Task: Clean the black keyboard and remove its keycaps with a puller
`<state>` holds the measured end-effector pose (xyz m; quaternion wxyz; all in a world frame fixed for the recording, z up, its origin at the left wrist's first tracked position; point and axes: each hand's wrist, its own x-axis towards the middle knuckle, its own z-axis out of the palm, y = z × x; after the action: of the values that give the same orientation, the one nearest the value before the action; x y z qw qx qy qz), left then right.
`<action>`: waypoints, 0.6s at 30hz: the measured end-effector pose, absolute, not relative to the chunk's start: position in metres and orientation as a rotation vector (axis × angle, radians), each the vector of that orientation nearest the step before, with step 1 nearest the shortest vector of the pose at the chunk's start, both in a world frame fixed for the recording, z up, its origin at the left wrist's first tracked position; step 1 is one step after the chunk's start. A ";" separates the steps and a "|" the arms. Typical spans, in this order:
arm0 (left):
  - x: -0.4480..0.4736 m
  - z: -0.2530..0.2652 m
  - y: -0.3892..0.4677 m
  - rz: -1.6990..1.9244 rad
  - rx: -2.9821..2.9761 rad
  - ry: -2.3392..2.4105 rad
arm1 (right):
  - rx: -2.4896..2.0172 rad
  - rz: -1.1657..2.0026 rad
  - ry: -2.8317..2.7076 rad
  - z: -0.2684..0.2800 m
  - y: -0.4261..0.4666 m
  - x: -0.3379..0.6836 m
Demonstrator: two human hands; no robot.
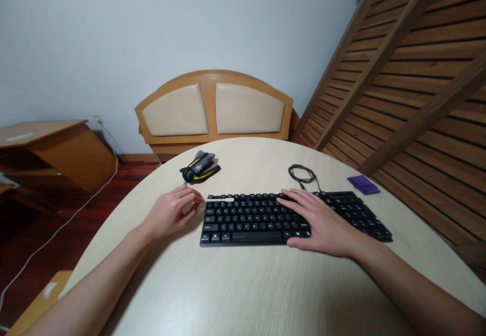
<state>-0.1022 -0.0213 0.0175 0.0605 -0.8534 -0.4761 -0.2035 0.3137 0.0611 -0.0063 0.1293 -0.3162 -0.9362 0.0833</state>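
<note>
A black keyboard (258,217) lies on the round pale wooden table (235,290). A white gap shows in its top row near the left end. My right hand (321,222) lies flat on the keys right of the middle, fingers spread. My left hand (170,214) rests on the table beside the keyboard's upper left corner. Its fingers are curled with the tips pinched together, and I cannot tell whether they hold anything small. The keyboard's black cable (301,174) lies coiled behind it.
A grey, black and yellow pouch (200,166) sits behind my left hand. A flat purple item (363,184) lies at the table's right edge. A headboard (214,108) stands against the wall, a slatted bed frame (410,83) leans at right, and a desk (53,149) stands at left.
</note>
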 end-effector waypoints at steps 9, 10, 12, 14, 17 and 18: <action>-0.126 0.027 -0.024 -0.617 -2.503 -1.629 | -0.942 0.214 -2.751 -0.003 0.060 0.314; -0.128 0.027 -0.024 -0.619 -2.494 -1.654 | -0.944 0.210 -2.756 -0.003 0.060 0.314; -0.131 0.027 -0.024 -0.617 -2.461 -1.717 | -0.947 0.199 -2.765 -0.003 0.060 0.314; -0.134 0.027 -0.024 -0.617 -2.407 -1.778 | -0.946 0.196 -2.765 -0.003 0.060 0.314; -0.136 0.028 -0.024 -0.607 -2.330 -1.832 | -0.937 0.215 -2.753 -0.003 0.060 0.314; -0.137 0.028 -0.024 -0.597 -2.312 -1.842 | -0.934 0.224 -2.746 -0.004 0.060 0.314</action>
<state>-0.1367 -0.0235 0.0281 0.0627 -0.7652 -0.6095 -0.1976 0.3137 0.0604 -0.0036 0.1157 -0.3190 -0.9375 0.0766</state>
